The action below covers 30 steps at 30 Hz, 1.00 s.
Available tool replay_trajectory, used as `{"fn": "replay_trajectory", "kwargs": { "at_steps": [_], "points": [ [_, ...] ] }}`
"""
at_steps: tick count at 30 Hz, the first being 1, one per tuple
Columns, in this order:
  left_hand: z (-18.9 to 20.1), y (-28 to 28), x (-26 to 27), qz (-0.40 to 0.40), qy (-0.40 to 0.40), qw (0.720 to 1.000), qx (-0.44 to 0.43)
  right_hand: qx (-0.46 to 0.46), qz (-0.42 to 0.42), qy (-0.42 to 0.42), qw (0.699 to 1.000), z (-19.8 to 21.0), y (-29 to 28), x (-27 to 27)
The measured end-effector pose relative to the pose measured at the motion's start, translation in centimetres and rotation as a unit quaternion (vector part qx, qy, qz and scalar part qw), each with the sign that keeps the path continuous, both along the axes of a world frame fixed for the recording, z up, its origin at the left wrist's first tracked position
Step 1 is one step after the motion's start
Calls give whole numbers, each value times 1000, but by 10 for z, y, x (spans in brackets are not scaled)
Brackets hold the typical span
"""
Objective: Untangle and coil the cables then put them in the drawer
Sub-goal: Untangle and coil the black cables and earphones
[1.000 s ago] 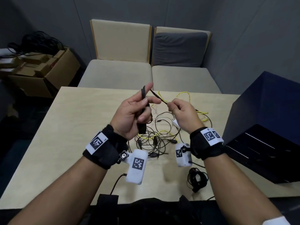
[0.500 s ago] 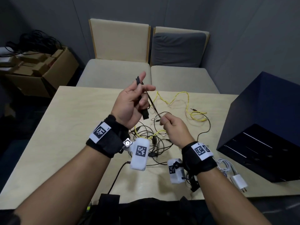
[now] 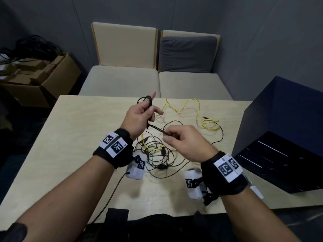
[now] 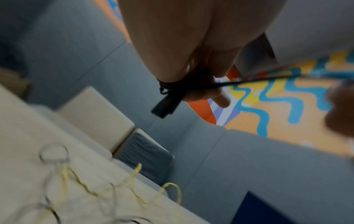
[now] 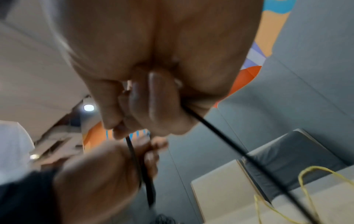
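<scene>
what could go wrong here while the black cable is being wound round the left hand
The black cable runs from the left hand through the right hand into the tangle on the table; pulling may tighten a knot or drag the yellow cable along. The loops on the raised finger could slip off.

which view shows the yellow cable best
The head view: the yellow cable lies sharp on the table, from the far edge into the black tangle. The left wrist view shows blurred loops of it; the right wrist view catches only a loop at its lower right corner.
</scene>
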<state>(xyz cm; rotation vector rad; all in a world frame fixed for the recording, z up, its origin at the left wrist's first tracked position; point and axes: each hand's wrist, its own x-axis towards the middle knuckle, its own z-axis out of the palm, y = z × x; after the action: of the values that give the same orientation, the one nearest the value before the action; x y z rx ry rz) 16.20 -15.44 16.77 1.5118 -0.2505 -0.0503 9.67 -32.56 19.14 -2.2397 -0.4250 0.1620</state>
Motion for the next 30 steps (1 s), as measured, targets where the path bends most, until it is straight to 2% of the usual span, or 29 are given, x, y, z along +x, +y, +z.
{"fn": "replay_trajectory", "kwargs": {
  "at_steps": [3,6,13,17,22,27,30],
  "points": [
    [-5,11,-1,-31,-26,994,104,29,-9,2,1000,21,-8,-2],
    [0,20,-6,-63,-8,980,188,53,-31,-21,998,41,-18,1],
    [17,29,-19,-112,-11,978,176,104,-81,-68,989,71,-39,19],
    [25,20,-31,-177,37,980,86,181,-119,-67,974,75,-41,39],
    [39,10,-40,-222,100,962,-123,232,-152,-70,958,66,-49,66],
    [51,9,-38,-268,118,908,-298,202,-169,-51,963,33,-49,73],
    [55,7,-37,-283,138,880,-355,187,-172,-22,967,14,-41,72]
  ]
}}
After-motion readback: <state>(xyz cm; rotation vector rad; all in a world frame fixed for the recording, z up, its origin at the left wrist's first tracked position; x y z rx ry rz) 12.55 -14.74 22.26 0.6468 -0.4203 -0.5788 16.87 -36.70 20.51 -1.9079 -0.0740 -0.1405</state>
